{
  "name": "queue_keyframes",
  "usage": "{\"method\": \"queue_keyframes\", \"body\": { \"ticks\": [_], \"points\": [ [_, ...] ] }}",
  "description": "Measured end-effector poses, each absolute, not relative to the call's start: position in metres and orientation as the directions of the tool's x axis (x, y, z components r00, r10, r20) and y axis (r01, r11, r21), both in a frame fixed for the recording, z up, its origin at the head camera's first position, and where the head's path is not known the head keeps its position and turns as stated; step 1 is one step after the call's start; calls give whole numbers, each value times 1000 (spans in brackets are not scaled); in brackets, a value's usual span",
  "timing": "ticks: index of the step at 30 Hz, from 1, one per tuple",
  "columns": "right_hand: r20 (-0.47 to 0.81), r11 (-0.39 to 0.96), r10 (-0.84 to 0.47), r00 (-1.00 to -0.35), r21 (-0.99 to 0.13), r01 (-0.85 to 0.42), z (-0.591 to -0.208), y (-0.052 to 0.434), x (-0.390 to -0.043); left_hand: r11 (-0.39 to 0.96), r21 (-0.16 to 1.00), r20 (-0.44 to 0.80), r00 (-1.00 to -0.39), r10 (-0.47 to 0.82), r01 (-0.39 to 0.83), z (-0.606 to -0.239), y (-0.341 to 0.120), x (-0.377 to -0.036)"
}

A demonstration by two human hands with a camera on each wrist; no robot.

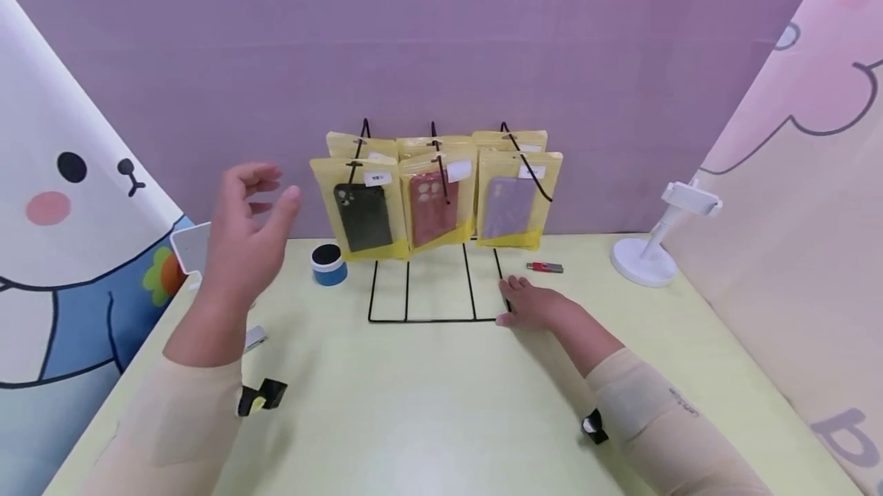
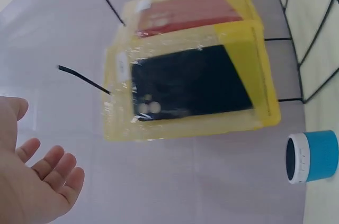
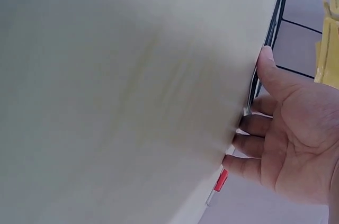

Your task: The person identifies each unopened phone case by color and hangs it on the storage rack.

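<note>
Two hands at work over a pale yellow table (image 1: 428, 404), seen from nearest to farthest. Closest, long beige sleeves on both forearms, a small black clip (image 1: 262, 396) lying on the table beside the left one. Right hand (image 1: 534, 306) resting on the table at the front right corner of a black wire rack (image 1: 431, 304), fingers (image 3: 254, 125) loosely curled and touching the base wire there, gripping nothing that shows. Left hand (image 1: 248, 228) raised in the air left of the rack, fingers (image 2: 53, 163) spread and relaxed, holding nothing, palm turned toward the hanging packs. Just beyond it, a small blue and white round speaker (image 1: 328, 264) standing on the table near the rack's left foot. A little red USB stick (image 1: 545, 267) lying right of the rack, near the right hand but apart from it. On the rack's hooks, three rows of yellow packs: the black phone case (image 1: 363, 216) in front on the left, nearest the raised hand, the red phone case (image 1: 431, 208) in the middle, the purple phone case (image 1: 509, 207) on the right. Farther right, a white phone stand (image 1: 655, 247) at the table's edge. Behind everything, a plain purple wall (image 1: 441, 44).
</note>
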State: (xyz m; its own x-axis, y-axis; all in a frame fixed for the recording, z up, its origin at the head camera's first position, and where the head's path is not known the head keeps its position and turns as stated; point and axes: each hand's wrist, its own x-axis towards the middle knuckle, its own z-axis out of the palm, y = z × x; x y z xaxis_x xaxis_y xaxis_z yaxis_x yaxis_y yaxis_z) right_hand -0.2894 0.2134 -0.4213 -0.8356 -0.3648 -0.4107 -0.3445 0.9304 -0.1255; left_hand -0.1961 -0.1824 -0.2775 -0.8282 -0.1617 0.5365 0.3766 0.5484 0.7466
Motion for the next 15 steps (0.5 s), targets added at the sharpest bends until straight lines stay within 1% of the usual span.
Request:
{"method": "queue_keyframes", "body": {
  "ticks": [2,4,11,13,15],
  "points": [
    [-414,930,-367,-833,-128,-346,-423,215,-290,559,727,559,-817,-144,399,-278,-180,-189],
    [-412,927,-373,-831,-136,-349,-425,217,-290,570,714,558,-822,-113,406,-280,-176,-182],
    [-382,926,-374,-845,-201,-319,-422,227,-283,621,702,471,-881,-38,349,-296,-167,-167],
    [-342,921,-381,-859,-218,-322,-416,230,-276,670,661,457,-890,-2,338,-302,-165,-166],
    [-275,910,-398,-875,-236,-340,-407,234,-267,730,592,461,-886,41,342,-310,-164,-165]
  ]
}}
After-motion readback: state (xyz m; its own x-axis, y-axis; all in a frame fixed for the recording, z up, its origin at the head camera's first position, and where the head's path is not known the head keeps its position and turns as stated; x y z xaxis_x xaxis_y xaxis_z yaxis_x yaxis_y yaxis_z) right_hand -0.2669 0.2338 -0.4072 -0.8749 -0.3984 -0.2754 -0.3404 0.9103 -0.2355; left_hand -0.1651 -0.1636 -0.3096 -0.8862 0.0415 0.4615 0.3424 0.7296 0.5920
